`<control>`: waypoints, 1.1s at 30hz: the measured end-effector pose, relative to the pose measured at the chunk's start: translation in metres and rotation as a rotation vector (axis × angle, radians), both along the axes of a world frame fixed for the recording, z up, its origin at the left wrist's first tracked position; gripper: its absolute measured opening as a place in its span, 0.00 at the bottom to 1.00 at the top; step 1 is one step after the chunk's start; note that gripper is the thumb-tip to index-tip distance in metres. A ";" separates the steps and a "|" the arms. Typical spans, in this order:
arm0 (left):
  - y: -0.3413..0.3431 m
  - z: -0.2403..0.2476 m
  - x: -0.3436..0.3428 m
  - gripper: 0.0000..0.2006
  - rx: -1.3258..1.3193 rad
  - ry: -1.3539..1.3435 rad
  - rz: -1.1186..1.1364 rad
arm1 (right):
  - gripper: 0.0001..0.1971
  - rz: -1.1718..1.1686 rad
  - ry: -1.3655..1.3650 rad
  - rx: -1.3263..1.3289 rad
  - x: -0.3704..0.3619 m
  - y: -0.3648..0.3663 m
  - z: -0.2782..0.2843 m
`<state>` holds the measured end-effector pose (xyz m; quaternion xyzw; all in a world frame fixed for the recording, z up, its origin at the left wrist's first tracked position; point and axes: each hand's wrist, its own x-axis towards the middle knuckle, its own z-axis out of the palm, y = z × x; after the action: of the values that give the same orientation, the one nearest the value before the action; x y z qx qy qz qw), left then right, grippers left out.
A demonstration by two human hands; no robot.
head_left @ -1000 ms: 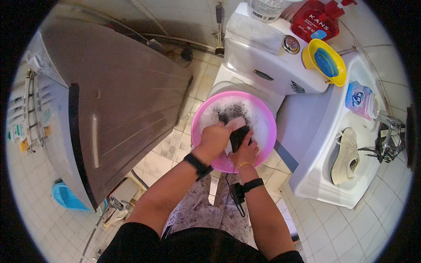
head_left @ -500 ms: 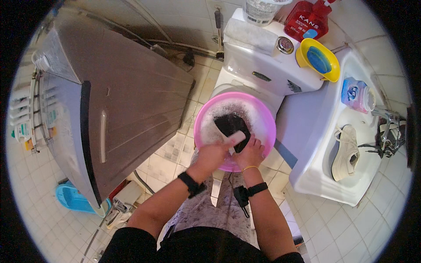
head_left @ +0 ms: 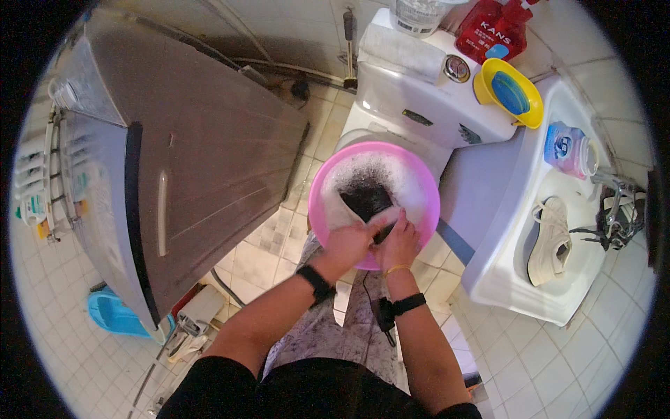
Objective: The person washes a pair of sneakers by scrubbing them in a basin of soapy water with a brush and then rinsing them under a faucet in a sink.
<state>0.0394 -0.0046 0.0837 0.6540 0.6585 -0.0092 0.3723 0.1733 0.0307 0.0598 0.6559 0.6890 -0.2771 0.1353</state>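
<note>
A black short-sleeved top (head_left: 328, 384) fills the bottom of the frame, above it pale greyish-mauve trousers (head_left: 303, 346) with dark mottling. Black bands circle the left wrist (head_left: 315, 281) and right wrist (head_left: 410, 304), the latter with a boxy black module (head_left: 384, 314) and a thin yellow bracelet (head_left: 398, 268).

Under soft light, tiles (head_left: 520, 364) bend near the rim

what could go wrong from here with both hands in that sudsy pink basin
The pale bar at the left hand might slip in the foam.

Suds could slop over the pink basin's rim, since foam lies close to it.

The small black device hangs by the right hand's wristband, near the basin, so it might get splashed.
</note>
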 end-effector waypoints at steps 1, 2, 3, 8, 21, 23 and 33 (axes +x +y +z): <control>0.016 -0.019 -0.019 0.26 0.062 0.051 0.089 | 0.55 -0.003 0.078 -0.026 -0.008 0.001 0.007; 0.027 -0.023 -0.028 0.26 0.118 0.094 0.174 | 0.55 0.004 0.078 -0.031 -0.012 0.001 0.014; 0.026 -0.021 -0.029 0.26 0.113 0.097 0.182 | 0.56 -0.010 0.072 0.000 -0.018 0.002 0.021; -0.014 0.009 0.023 0.28 0.028 -0.189 0.098 | 0.60 -0.024 0.165 0.222 0.008 0.005 -0.008; -0.026 -0.013 -0.002 0.29 0.064 -0.072 0.224 | 0.55 0.045 0.256 0.138 0.000 0.000 0.005; 0.000 -0.017 -0.025 0.30 -0.034 0.018 0.303 | 0.53 0.061 0.265 0.145 0.003 -0.010 -0.005; -0.003 -0.025 -0.036 0.23 -0.142 0.035 0.312 | 0.43 0.139 0.042 0.148 -0.005 -0.009 -0.009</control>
<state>0.0036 -0.0078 0.0586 0.5156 0.7562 -0.0093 0.4028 0.1683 0.0220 0.0511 0.6089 0.7539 -0.2292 0.0912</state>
